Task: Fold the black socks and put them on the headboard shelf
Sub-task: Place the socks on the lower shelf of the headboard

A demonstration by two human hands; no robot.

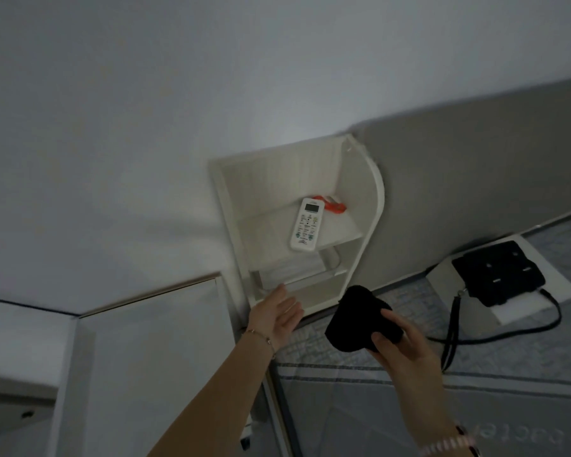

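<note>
My right hand (401, 341) grips a folded bundle of black socks (355, 319), held just below and in front of the white headboard shelf (370, 199). My left hand (277, 313) is open with fingers spread, its tips touching the shelf's lower left edge. The shelf unit has an upper board and a lower compartment; the socks are level with the lower compartment's front edge and rest on neither board.
A white remote control (307, 224) and an orange object (332, 206) lie on the upper board. A clear flat thing (290, 270) sits in the lower compartment. A black bag (498, 272) with a strap lies on the mattress (475, 390). A white cabinet (145, 341) stands at left.
</note>
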